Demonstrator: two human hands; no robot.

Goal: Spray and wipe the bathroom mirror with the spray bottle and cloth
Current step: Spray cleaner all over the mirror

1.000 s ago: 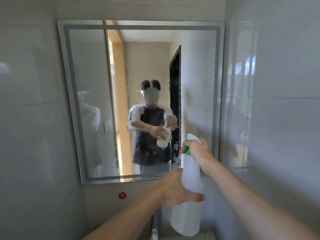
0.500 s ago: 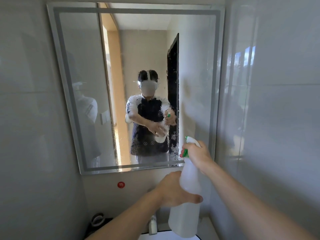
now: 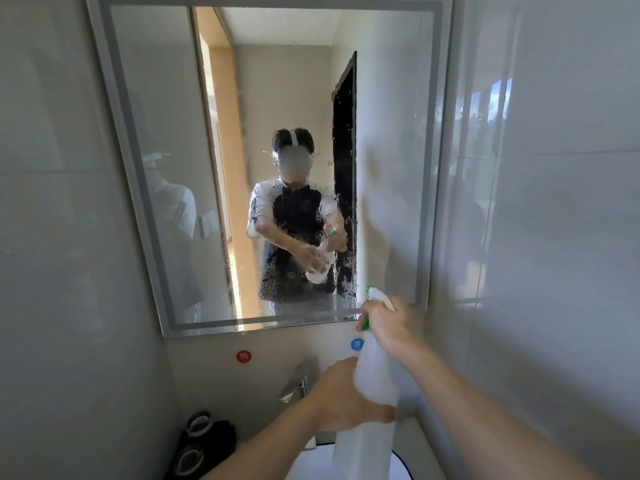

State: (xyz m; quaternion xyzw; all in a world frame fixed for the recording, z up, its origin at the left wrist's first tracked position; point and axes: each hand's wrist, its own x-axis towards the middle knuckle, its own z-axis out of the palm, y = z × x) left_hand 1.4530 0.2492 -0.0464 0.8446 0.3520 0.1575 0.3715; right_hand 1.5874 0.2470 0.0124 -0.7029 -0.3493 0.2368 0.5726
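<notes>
Your view is tipping down compared with a second ago: the mirror [image 3: 270, 161] is sliding up the frame, its top edge is now cut off, and the faucet [image 3: 294, 384] and basin rim [image 3: 401, 462] are coming into sight below. The bottle and both hands are sinking with it, from in front of the glass to below the mirror's lower right corner.

You're holding the spray bottle [image 3: 375, 382] upright and slightly tilted, its long axis running from the basin up toward that corner. Your right hand [image 3: 389, 323] is curled closed around the neck at the green trigger, nozzle pointing up and left at the glass. Your left hand [image 3: 343, 396] is wrapping the body lower down, fingers closed round it, steadying. The right hand is nearer the mirror; the glass lies ahead, up and to the left of the nozzle.

Droplets are already speckling the centre and lower part of the glass, while the left side is looking drier, so I'd judge more spraying is still due there. No cloth is showing anywhere in view. Around you: a red dot [image 3: 243, 356] and a blue dot [image 3: 357, 344] on the wall under the mirror, dark items [image 3: 201, 441] on the ledge at lower left, glossy tiles close on the right. Nothing is standing between nozzle and glass.
</notes>
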